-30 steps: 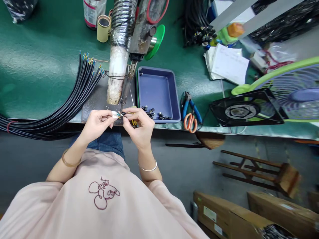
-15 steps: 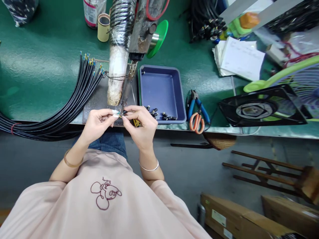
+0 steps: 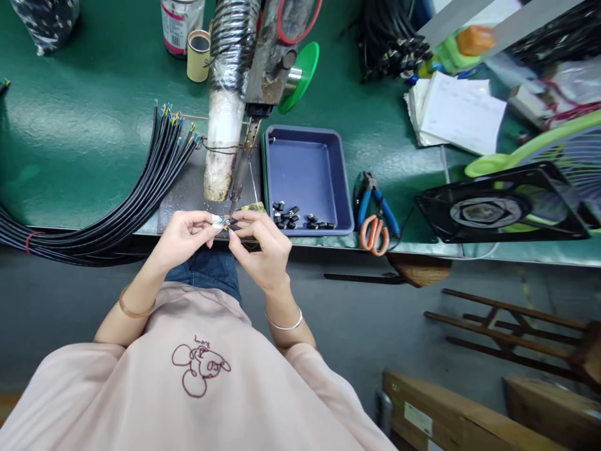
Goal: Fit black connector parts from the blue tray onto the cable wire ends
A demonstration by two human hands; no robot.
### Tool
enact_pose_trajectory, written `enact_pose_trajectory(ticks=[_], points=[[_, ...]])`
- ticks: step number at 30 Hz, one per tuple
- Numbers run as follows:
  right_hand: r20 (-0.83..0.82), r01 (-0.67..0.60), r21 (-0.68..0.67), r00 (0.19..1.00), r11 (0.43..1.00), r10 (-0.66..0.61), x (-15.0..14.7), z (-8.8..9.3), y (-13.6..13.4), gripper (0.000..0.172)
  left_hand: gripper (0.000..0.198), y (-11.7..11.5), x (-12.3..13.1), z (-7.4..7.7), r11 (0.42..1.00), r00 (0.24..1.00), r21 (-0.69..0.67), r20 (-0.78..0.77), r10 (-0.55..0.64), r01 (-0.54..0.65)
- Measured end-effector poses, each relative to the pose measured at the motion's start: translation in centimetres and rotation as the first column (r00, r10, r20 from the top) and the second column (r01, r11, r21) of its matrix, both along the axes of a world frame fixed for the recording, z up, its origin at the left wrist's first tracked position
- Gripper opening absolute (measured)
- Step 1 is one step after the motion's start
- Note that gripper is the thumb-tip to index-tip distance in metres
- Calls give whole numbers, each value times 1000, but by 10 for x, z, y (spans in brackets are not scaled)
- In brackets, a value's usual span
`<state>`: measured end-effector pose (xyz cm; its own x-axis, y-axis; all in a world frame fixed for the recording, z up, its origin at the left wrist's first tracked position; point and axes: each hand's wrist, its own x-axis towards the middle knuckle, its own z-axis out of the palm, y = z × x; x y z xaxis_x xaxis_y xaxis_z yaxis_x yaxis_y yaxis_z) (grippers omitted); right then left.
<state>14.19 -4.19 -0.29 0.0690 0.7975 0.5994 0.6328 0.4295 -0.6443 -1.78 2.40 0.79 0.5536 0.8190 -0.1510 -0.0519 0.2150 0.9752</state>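
Note:
My left hand (image 3: 188, 239) is closed, its thumb and fingertips pinching thin coloured wires (image 3: 225, 222). Facing it, my right hand (image 3: 263, 247) pinches a small black connector (image 3: 233, 227) against the wire ends; its shape is partly hidden by the fingers. Just above both fingertips, the tip of a soldering iron (image 3: 240, 178) points down from its mount. A bundle of black cables (image 3: 145, 175) with stripped coloured ends lies left of my hands. On the right, the blue tray (image 3: 346, 188) holds several small black connectors (image 3: 287, 216).
A wrapped duct (image 3: 220, 138) hangs beside the iron, near a green solder spool (image 3: 305, 78). Blue-handled pliers (image 3: 380, 210) and orange-handled cutters (image 3: 374, 235) lie right of the tray. Farther right are a black fan (image 3: 493, 207) and papers (image 3: 462, 113). A can (image 3: 181, 28) stands behind.
My right hand has shifted slightly left and down. The wires and black connector sit a little lower, below the iron's tip. A yellowish pad now shows behind my right hand.

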Motion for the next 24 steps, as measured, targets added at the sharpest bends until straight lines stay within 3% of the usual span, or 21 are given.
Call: enact_pose_trajectory(ticks=[3, 8, 12, 15, 19, 24], points=[[-15, 44, -23, 999, 999, -44, 2, 1, -7, 14, 34, -4, 0, 0, 1000, 1000, 31, -9, 3, -3], [-126, 280, -86, 949, 956, -289, 9, 12, -17, 11, 18, -12, -3, 4, 988, 997, 152, -72, 15, -4], [-117, 71, -323, 987, 944, -114, 11, 23, -12, 20, 15, -17, -5, 6, 970, 995, 242, -96, 8, 16], [-238, -57, -433, 970, 900, -53, 10, 22, -8, 30, 13, -19, -5, 4, 960, 995, 278, -78, 67, -42], [-438, -213, -451, 899, 867, -7, 12, 12, -5, 36, 11, -20, -6, 1, 950, 992, 292, -21, 124, -112], [-515, -277, -423, 857, 863, 23, 13, 4, -3, 33, 25, -19, -8, 5, 966, 998, 256, -27, 59, -50]])
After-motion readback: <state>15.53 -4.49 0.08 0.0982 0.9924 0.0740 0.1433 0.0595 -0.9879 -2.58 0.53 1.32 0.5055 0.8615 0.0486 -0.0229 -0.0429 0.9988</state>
